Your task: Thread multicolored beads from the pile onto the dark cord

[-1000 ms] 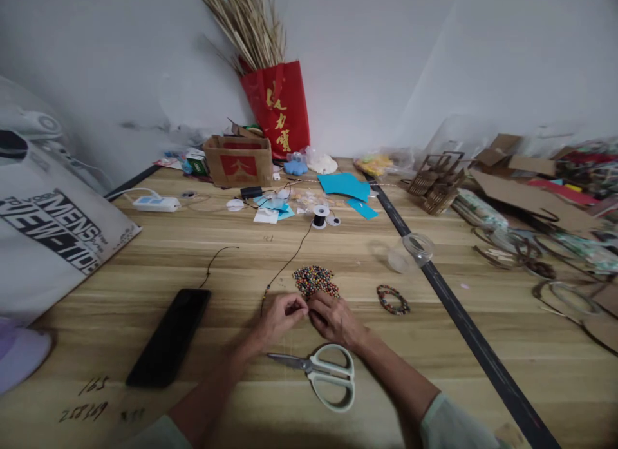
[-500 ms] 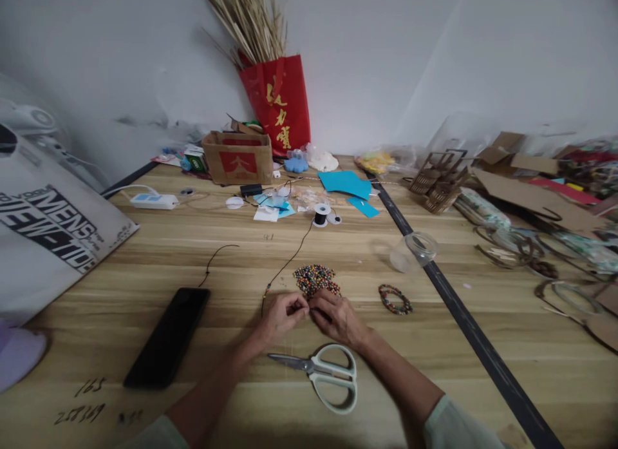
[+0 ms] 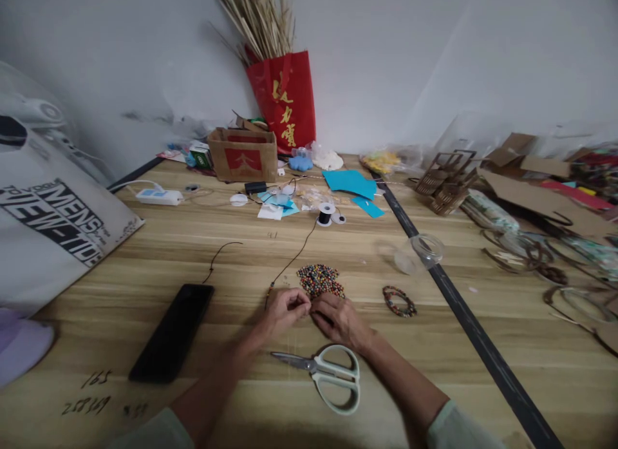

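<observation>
My left hand [image 3: 282,309] and my right hand [image 3: 339,319] meet fingertip to fingertip on the wooden table [image 3: 338,256], just in front of a pile of small coloured beads [image 3: 318,279]. Both hands are pinched closed. A thin dark thread [image 3: 294,259] with a few beads strung on it runs from my left fingers back to a black spool [image 3: 325,214]. What my right fingers pinch is too small to name. White-handled scissors [image 3: 328,375] lie right below my hands.
A finished bead bracelet [image 3: 398,301] lies right of the pile, a clear plastic jar [image 3: 415,252] behind it. A black phone [image 3: 172,330] lies at the left. A red bag [image 3: 284,104], a cardboard box [image 3: 243,155], blue paper [image 3: 349,182] and cardboard scraps [image 3: 535,191] fill the back and right.
The hands stay together at the bead pile with only slight finger movement. The view has shifted a little to the left and down.
</observation>
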`<action>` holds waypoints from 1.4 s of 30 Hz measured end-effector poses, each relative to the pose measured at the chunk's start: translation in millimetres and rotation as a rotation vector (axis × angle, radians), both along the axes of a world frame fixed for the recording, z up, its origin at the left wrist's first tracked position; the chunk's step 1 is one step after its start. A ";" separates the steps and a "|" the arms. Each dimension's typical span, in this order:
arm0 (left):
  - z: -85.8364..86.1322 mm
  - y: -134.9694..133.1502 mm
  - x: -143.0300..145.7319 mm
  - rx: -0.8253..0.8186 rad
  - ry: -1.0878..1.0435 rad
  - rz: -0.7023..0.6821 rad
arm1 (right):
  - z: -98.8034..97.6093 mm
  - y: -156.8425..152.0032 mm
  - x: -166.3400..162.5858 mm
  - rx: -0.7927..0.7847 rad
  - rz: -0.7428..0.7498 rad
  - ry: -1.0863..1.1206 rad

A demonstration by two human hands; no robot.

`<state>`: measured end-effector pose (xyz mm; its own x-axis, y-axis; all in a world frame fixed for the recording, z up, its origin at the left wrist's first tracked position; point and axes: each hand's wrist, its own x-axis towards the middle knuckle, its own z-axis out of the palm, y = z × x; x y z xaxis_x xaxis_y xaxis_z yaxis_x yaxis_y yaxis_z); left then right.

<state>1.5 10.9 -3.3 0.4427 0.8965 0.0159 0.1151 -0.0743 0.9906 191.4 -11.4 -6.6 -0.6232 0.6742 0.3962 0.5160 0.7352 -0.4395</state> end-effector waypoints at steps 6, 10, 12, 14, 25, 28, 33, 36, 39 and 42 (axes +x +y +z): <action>0.5 -0.4 -1.0 0.039 0.062 0.004 | -5.7 2.8 1.4 -0.006 -0.093 0.033; 0.7 -1.2 -0.6 0.068 0.095 0.020 | -6.2 2.4 2.8 -0.054 -0.087 0.150; 0.5 -1.5 0.1 0.080 0.114 0.022 | -5.9 2.2 3.2 -0.071 -0.104 0.228; 0.6 -1.7 0.8 0.086 0.126 0.008 | -5.6 2.2 3.4 -0.085 -0.128 0.291; 1.0 -3.0 0.2 0.109 0.145 0.013 | 0.8 1.3 2.8 -0.187 -0.123 0.341; 1.4 -2.9 0.3 0.122 0.155 0.015 | -0.3 1.1 2.9 -0.174 -0.103 0.345; 4.6 -3.7 0.8 0.104 0.157 0.006 | -3.4 1.9 3.2 -0.186 -0.079 0.351; 4.2 -4.0 1.1 0.101 0.156 0.002 | -3.4 1.8 3.2 -0.188 -0.084 0.353; 1.0 -3.9 1.3 0.103 0.146 0.005 | -3.1 1.4 3.1 -0.183 -0.099 0.339; -2.9 -4.1 1.2 0.097 0.148 0.003 | -4.0 1.1 3.0 -0.187 -0.115 0.318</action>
